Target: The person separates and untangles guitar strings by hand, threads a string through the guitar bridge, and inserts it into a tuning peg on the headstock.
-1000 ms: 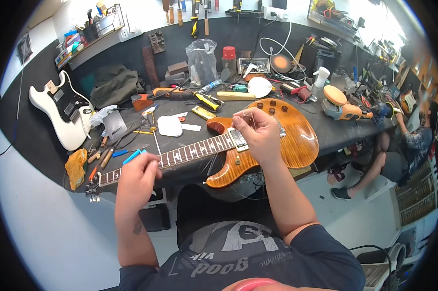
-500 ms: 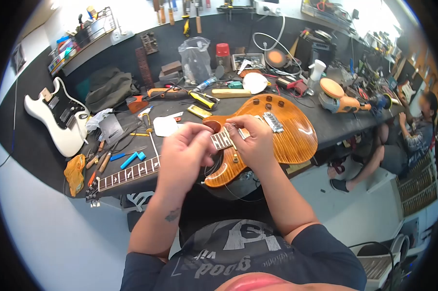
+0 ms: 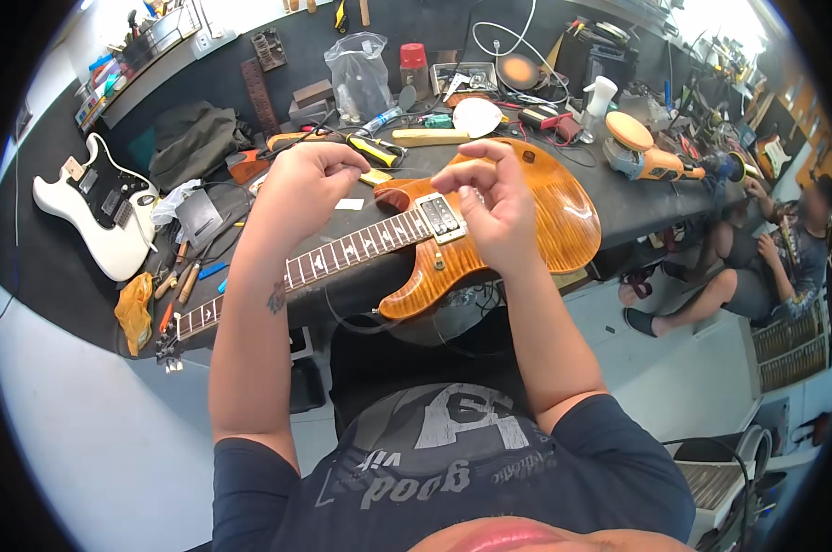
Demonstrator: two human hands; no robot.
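An amber flame-top electric guitar (image 3: 563, 207) lies on the dark bench, its neck (image 3: 342, 257) pointing to the lower left. My left hand (image 3: 301, 189) is raised above the neck, fingers bent and pinched together; whatever they hold is too small to make out. Over the guitar body hovers my right hand (image 3: 499, 216), its fingers curved and apart, with nothing visible in them. Beside it a metal-framed pickup (image 3: 442, 219) shows at the neck's end. A thin, faint string-like loop (image 3: 338, 317) hangs below the neck.
A white guitar body (image 3: 103, 221) rests at the left. Hand tools, a yellow-black screwdriver (image 3: 375, 149) and a clear plastic bag (image 3: 358, 78) lie behind the amber guitar. An orange sander (image 3: 655, 164) stands at right. Another person (image 3: 784, 248) sits beyond the bench's right end.
Both hands have moved up and apart from the end of the neck, uncovering the fretboard and pickup. My left hand has gone leftward; my right hand's fingers have spread. The view has shifted slightly.
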